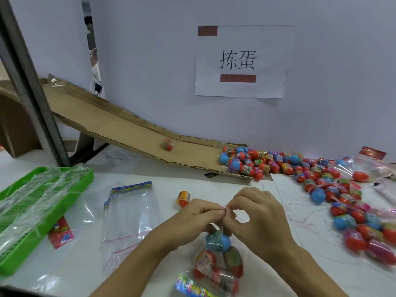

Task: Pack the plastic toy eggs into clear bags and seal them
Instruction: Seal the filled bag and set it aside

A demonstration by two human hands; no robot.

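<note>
Both hands meet near the middle of the tabletop [162, 181]: the left hand [199, 213] and the right hand [257, 213] each pinch with curled fingers the top edge of a clear bag [218, 262], which hangs down from them toward 6 o'clock. Inside this bag are several toy eggs, a blue egg [218, 241] on top and red ones under it. One single orange egg [183, 198] lies on the tabletop at 11 o'clock from the left hand. Empty clear bags [128, 213] lie at 9 o'clock, beside a green basket [70, 185]. A big pile of eggs [317, 176] spreads from 1 to 3 o'clock, beginning at the low end of a cardboard ramp [120, 127], on which one egg [168, 144] appears blurred.
</note>
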